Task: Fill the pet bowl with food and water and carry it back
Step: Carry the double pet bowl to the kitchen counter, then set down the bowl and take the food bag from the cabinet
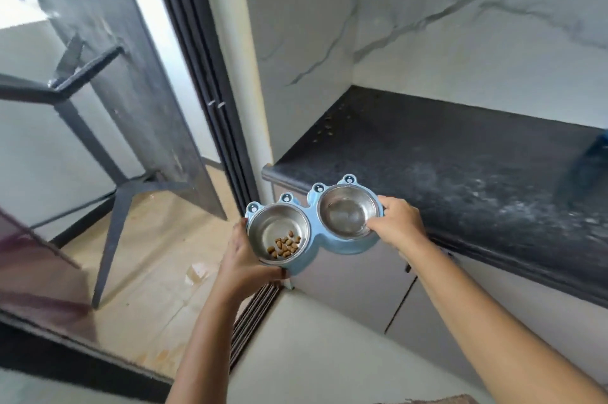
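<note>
- Beside the dark stone counter [460, 153], off its near left corner: blue double pet bowl [312, 226] with frog-eye knobs, carried in the air, clear of the counter and well above the floor.
- Left hand [245, 259] wrapped round the left end of the bowl, thumb over the rim beside the steel cup [279, 232] holding a small heap of kibble [285, 245].
- Right hand [399, 222] closed on the right end, fingertips hooked over the rim of the second steel cup [348, 211], apparently holding a shallow layer of water, though hard to be sure through the glare.
- Judged stage: both sides filled, the carry back under way.
- Best handled level, both grips kept firm, pace slow and even; kibble bunched toward the near edge of its cup hints at a slight tilt worth correcting before the water follows.
- Nearby: open doorway with dark sliding-door tracks [253, 311] across the threshold, a likely trip point while looking down at the bowl.
- Beyond the threshold: black folded table [108, 68] leaning on splayed metal legs, narrowing the way on the left; pale wet-looking patch [197, 273] on the tan floor, possibly slippery.
- Marbled white wall [427, 25] behind the counter; blurred blue object at the far right edge, unidentifiable.
</note>
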Tool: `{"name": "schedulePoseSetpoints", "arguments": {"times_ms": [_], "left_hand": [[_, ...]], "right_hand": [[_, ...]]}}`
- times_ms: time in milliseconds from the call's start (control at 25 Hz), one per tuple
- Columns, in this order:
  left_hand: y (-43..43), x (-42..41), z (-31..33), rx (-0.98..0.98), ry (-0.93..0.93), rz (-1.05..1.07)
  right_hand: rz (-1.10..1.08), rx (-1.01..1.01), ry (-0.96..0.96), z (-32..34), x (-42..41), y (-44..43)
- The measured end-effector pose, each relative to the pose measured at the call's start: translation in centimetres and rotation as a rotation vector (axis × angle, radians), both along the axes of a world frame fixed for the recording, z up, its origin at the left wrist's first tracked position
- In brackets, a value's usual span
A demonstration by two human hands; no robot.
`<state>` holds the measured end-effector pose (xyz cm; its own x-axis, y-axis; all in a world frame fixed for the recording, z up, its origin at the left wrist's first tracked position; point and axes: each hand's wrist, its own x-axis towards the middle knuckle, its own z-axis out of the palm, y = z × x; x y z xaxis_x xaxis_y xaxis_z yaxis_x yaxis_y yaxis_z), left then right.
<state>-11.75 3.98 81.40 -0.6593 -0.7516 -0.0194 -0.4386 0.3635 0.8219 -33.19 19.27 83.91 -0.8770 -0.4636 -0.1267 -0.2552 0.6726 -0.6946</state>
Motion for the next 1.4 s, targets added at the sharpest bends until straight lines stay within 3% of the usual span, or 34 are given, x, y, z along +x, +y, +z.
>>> {"name": "schedulePoseSetpoints", "arguments": {"times_ms": [280, 600, 1200, 1320, 1400], "left_hand": [[2.4, -15.4, 1.3, -0.011, -0.034, -0.288], [10.3, -32.8, -0.7, -0.137, -0.277, -0.573], [13.6, -37.5, -2.5, -0.31, -0.51, -0.796], [13.5, -38.3, -0.1, -0.405, -0.417, -0.834], [12.6, -39.9, 4.4, -0.503, -0.165, -0.73]], "right_hand": [[-0.197, -0.004, 0.066, 1.4, -10.2, 8.7], [-0.461, 0.061, 0.027, -0.4, -19.5, 21.1], [-0.6, 0.077, -0.221, -2.3, -19.2, 25.6], [-0.619, 0.182, -0.252, 1.0, -20.1, 24.2], [-0.596, 0.122, -0.085, 5.7, -21.5, 22.0]]}}
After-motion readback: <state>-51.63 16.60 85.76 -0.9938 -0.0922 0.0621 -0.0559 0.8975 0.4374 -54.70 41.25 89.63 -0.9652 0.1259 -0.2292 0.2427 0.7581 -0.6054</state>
